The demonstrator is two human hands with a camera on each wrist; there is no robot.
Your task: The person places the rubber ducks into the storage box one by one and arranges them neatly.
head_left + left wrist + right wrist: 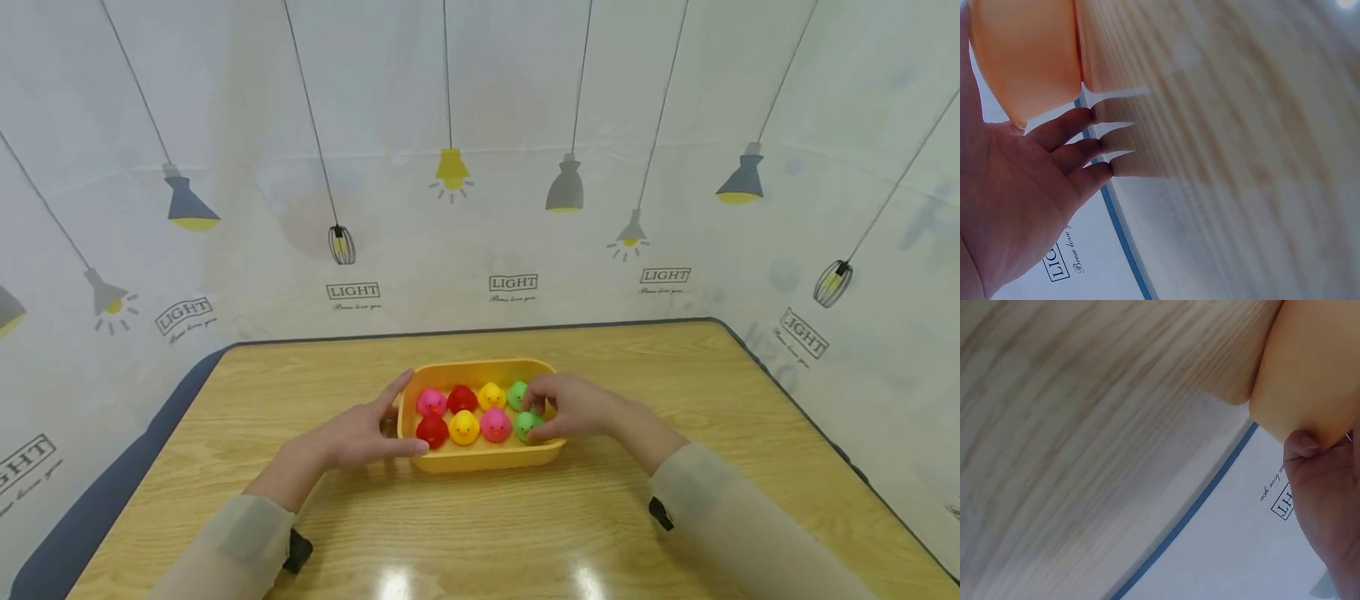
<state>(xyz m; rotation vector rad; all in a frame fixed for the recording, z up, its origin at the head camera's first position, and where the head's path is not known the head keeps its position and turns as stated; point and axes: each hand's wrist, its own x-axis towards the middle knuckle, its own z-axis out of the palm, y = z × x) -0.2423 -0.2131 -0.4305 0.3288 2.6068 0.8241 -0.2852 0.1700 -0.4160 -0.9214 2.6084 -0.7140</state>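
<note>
A yellow-orange plastic tray [480, 461] stands on the wooden table, holding several rubber ducks in two rows. My right hand [576, 406] reaches over its right end, thumb and bent index finger on either side of the front green duck [527, 426]. Behind that sits another green duck [516, 394], partly covered by the fingers. At the left end, my left hand [358, 435] spreads around the tray, thumb along the front rim near a red duck [432, 431]. The left wrist view shows its other fingers [1085, 153] extended, tips at the table.
Inside the tray are also pink [496, 425], yellow [464, 427] and further red ducks [462, 399]. The table [450, 533] is edged in dark blue, and a white curtain [495, 225] printed with lamps surrounds its back and sides.
</note>
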